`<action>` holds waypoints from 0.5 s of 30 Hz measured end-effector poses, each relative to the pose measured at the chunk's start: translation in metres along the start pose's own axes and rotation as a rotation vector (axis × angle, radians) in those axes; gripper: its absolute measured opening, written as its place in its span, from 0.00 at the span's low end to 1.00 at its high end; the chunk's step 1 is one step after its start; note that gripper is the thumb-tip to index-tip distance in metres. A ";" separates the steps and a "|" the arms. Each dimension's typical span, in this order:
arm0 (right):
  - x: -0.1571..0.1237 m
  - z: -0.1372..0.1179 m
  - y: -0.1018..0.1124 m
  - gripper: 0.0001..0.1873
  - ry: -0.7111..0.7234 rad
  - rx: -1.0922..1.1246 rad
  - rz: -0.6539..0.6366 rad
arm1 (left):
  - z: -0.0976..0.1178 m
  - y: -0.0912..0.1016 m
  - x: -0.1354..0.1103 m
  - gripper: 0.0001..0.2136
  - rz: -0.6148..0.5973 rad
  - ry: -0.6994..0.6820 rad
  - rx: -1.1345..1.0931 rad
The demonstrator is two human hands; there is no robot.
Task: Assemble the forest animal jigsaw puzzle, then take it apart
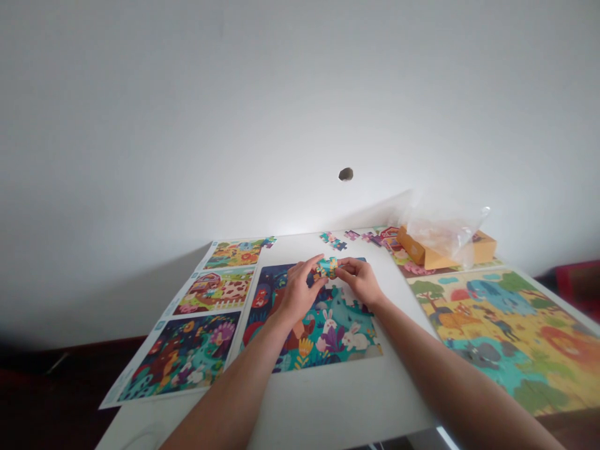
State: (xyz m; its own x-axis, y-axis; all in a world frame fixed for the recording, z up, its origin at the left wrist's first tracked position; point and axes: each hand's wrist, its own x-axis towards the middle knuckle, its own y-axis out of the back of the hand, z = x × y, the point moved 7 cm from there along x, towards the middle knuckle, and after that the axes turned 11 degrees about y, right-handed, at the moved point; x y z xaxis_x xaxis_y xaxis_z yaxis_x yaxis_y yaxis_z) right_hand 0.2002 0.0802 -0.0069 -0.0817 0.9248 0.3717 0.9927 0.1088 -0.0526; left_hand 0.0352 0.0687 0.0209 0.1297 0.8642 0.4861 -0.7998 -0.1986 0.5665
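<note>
Between my two hands is a small joined bit of jigsaw puzzle pieces (327,267), teal with yellow and orange shapes. My left hand (301,286) pinches its left side, and my right hand (360,279) grips its right edge. Both hands are raised over a dark forest jigsaw puzzle (304,350) with white rabbits, purple leaves and a yellow flower, lying on the white table (328,406). Its upper middle part is partly hidden by my fingers. Several loose puzzle pieces (334,241) lie beyond it, toward the wall.
A sheet with three printed pictures (187,325) lies at the left. On the right is a savanna puzzle (510,337); behind it, a yellow box (435,257) holds a clear plastic bag (445,228). The white wall (281,125) has a hole (345,174). A dark shiny object (398,444) sits at the front edge.
</note>
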 end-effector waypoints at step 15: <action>0.003 -0.001 0.002 0.17 0.014 -0.062 0.003 | 0.000 0.003 0.003 0.23 0.022 0.020 -0.019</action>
State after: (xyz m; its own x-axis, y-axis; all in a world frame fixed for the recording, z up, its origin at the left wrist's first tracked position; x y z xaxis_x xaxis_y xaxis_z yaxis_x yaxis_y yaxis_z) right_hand 0.2024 0.0827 -0.0050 -0.0776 0.9199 0.3844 0.9966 0.0825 0.0038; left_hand 0.0332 0.0706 0.0236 0.1007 0.8688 0.4848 -0.8132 -0.2088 0.5432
